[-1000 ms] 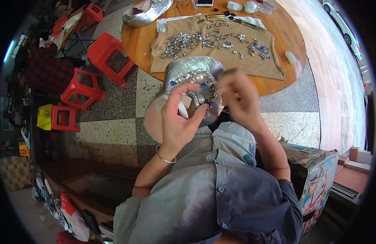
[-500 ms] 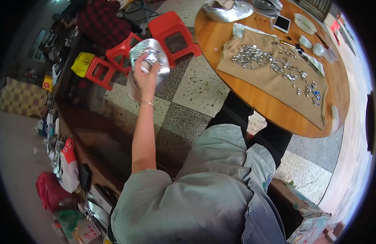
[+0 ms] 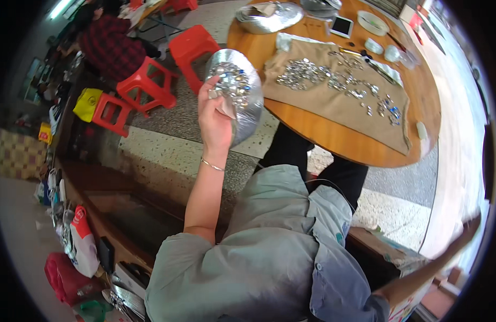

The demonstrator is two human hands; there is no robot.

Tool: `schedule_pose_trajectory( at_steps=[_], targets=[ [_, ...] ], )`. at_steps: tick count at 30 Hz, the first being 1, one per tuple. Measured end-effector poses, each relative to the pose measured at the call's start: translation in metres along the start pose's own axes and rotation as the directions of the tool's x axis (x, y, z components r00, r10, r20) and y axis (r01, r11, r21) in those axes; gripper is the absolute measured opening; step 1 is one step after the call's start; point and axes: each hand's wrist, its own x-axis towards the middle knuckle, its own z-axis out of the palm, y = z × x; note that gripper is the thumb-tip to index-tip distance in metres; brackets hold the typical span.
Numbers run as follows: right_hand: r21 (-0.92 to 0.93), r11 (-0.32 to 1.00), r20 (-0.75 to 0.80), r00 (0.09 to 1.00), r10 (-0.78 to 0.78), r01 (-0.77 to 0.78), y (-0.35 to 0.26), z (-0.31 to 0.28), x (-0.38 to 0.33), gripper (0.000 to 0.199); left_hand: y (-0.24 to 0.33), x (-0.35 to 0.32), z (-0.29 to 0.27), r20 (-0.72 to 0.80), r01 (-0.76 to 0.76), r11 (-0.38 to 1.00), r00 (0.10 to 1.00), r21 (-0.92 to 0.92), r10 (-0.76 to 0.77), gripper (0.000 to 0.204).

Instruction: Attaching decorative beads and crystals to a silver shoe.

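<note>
My left hand [image 3: 214, 119], with a thin bracelet at the wrist, is closed on the near edge of a shiny silver oval piece [image 3: 250, 115]. A cluster of clear and blue gems [image 3: 234, 83] covers its upper middle, and a beige flap shows by my fingers. The piece is held tilted, just off the left edge of the round wooden table. My right arm reaches far out to the right; my right hand [image 3: 467, 225] is smeared by motion, its fingers unreadable. A thin pale thread [image 3: 339, 188] curves over my lap.
On the table [image 3: 301, 126], a tan cloth [image 3: 318, 99] carries many loose gems [image 3: 304, 72]. Behind it lie another silver piece [image 3: 269, 19], a white-framed device [image 3: 341, 27] and a bowl [image 3: 372, 22]. Red stools [image 3: 191, 51] stand at left; a person in plaid [image 3: 111, 45] sits beyond.
The silver piece and my left hand have moved right, closer to the table, and its gems now face me more openly. My right arm has come into view, stretched out to the right.
</note>
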Motion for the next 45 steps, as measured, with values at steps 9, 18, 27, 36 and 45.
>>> schedule_pose_trajectory(
  at_steps=[9,18,27,36,45],
  targets=[
    [0.096,0.96,0.595,0.789,0.155,-0.262,-0.119,0.229,-0.136,0.012,-0.038,-0.043,0.07,0.1,0.41,0.888,0.912,-0.207,-0.398,0.036],
    [0.048,0.998,0.647,0.76,-0.063,0.041,-0.159,0.307,-0.147,0.013,-0.053,-0.052,0.08,0.081,0.547,0.823,0.837,-0.15,-0.542,0.032],
    [-0.022,0.988,0.614,0.782,-0.105,0.15,-0.14,0.37,-0.119,0.013,-0.06,-0.058,0.08,0.07,0.588,0.792,0.808,-0.167,-0.585,0.031],
    [0.051,0.989,0.727,0.675,-0.13,0.136,-0.146,0.373,-0.118,0.013,-0.06,-0.056,0.079,0.093,0.616,0.773,0.788,-0.155,-0.609,0.029],
    [0.144,0.959,0.754,0.6,-0.267,0.246,-0.186,0.408,-0.137,0.015,-0.06,-0.062,0.083,0.07,0.658,0.741,0.752,-0.132,-0.655,0.025]
  ],
)
